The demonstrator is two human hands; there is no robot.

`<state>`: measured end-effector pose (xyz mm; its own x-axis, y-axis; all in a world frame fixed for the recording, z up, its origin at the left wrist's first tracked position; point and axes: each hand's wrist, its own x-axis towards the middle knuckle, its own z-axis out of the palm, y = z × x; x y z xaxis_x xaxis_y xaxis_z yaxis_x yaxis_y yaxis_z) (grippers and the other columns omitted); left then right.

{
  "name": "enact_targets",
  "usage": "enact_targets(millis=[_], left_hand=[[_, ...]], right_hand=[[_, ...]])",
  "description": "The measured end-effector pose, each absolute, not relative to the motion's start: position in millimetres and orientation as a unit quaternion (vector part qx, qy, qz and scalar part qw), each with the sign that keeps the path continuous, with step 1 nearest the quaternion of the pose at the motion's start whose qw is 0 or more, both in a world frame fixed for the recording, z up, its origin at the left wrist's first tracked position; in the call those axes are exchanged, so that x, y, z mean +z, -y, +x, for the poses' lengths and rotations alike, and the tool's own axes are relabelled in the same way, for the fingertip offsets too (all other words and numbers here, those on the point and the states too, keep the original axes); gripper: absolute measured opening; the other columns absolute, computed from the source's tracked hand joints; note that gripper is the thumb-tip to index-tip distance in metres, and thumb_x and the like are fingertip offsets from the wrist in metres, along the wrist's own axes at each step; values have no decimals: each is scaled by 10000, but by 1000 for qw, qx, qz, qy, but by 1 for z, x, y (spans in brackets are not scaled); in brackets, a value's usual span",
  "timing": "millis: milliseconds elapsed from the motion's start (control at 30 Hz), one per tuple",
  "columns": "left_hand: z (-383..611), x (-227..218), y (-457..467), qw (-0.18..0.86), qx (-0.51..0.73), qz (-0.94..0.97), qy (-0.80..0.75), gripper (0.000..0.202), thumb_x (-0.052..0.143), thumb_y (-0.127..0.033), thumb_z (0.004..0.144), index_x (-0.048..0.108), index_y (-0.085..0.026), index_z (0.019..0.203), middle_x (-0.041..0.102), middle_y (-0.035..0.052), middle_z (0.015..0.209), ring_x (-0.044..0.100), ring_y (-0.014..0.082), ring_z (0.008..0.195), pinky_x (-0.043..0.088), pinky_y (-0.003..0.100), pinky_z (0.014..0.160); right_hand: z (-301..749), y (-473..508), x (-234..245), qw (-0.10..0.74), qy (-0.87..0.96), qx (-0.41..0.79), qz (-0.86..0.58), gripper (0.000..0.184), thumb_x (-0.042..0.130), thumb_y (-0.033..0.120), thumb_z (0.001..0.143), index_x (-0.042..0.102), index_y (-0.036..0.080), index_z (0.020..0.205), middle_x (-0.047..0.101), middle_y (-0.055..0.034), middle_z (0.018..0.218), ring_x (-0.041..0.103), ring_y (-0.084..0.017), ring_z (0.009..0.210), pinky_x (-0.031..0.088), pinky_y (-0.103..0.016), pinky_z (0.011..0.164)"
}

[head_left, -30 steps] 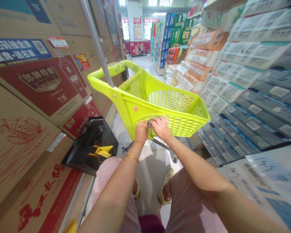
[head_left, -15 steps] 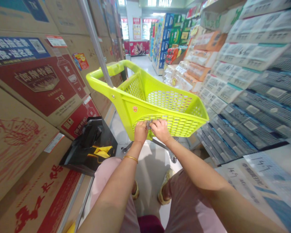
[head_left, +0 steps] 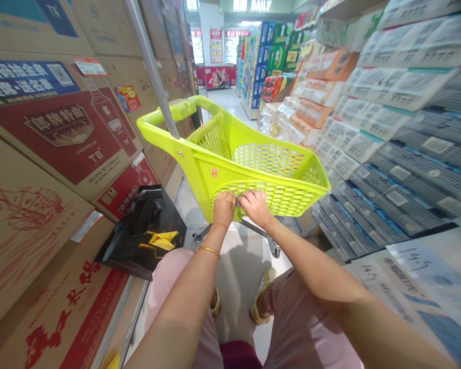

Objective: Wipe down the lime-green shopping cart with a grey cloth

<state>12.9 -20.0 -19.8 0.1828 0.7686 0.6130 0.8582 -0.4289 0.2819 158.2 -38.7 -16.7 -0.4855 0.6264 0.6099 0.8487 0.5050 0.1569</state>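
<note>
Head view: our left hand [head_left: 225, 207] and right hand [head_left: 255, 206] pinch a small grey thing [head_left: 237, 201], which a loosened grip could drop.

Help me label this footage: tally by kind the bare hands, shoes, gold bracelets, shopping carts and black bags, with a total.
Bare hands, left and right: 2
Yellowish shoes, left and right: 2
Gold bracelet: 1
Lime-green shopping cart: 1
Black bag: 1
Total: 7, leaving out a small grey item between the hands, too small to identify
</note>
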Motion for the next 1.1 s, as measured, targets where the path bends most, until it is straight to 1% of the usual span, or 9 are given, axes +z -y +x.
enact_targets(millis=[167, 267, 400, 567, 700, 800, 900, 1000, 1100], left_hand=[[13, -20, 20, 66, -349, -767, 534, 218, 407, -154, 865, 625, -142, 862, 609, 72, 736, 557, 191, 745, 402, 311, 725], [11, -22, 19, 70, -348, -770, 529, 217, 407, -171, 873, 621, -136, 891, 609, 74, 740, 555, 195, 743, 406, 316, 726], [9, -24, 18, 55, -345, -777, 524, 194, 431, -154, 850, 618, -146, 801, 604, 78, 739, 556, 204, 769, 413, 323, 735], [10, -24, 18, 62, -355, -771, 526, 223, 424, -154, 859, 616, -135, 970, 624, 87, 795, 560, 205, 782, 420, 326, 746], [13, -24, 19, 77, -363, -763, 529, 252, 394, -169, 879, 620, -139, 987, 627, 82, 777, 565, 193, 758, 421, 325, 759], [14, -24, 19, 84, -366, -759, 532, 252, 394, -176, 883, 622, -143, 983, 627, 78, 766, 563, 191, 746, 423, 324, 748], [13, -24, 20, 76, -361, -762, 532, 245, 397, -183, 883, 620, -139, 975, 628, 82, 772, 563, 199, 754, 428, 334, 753], [12, -22, 22, 61, -356, -766, 532, 243, 399, -162, 874, 613, -136, 985, 632, 91, 795, 566, 207, 774, 434, 342, 758], [11, -19, 24, 46, -350, -767, 536, 222, 403, -151, 865, 623, -142, 894, 627, 94, 773, 569, 214, 770, 435, 343, 733]], right_hand=[[155, 30, 16, 368, 743, -250, -500, 245, 410, 234, 876, 635, 243, 973, 569, -76, 990, 376, -221, 977, 261, -373, 838], [153, 28, 18, 380, 736, -247, -503, 229, 430, 240, 867, 636, 254, 964, 566, -70, 990, 365, -221, 974, 265, -370, 835], [152, 31, 0, 330, 774, -238, -485, 205, 463, 247, 864, 637, 260, 973, 584, -60, 1007, 370, -218, 983, 264, -357, 832], [156, 41, -27, 235, 827, -227, -457, 195, 463, 249, 876, 626, 240, 983, 594, -62, 1051, 392, -210, 990, 254, -352, 832], [160, 49, -34, 186, 859, -212, -428, 180, 447, 258, 894, 618, 225, 937, 605, -59, 1024, 408, -196, 942, 251, -335, 792], [158, 49, -32, 178, 862, -212, -425, 189, 432, 253, 901, 615, 221, 937, 602, -61, 1014, 407, -194, 943, 254, -331, 793], [154, 44, -25, 204, 845, -237, -434, 201, 430, 257, 899, 619, 218, 953, 601, -61, 1015, 399, -203, 965, 255, -338, 814], [151, 38, -12, 265, 815, -263, -443, 206, 438, 262, 891, 626, 224, 966, 599, -57, 1016, 392, -215, 977, 253, -346, 824], [148, 33, 5, 332, 780, -262, -461, 206, 451, 261, 873, 634, 238, 965, 589, -60, 997, 388, -220, 955, 260, -350, 814]])
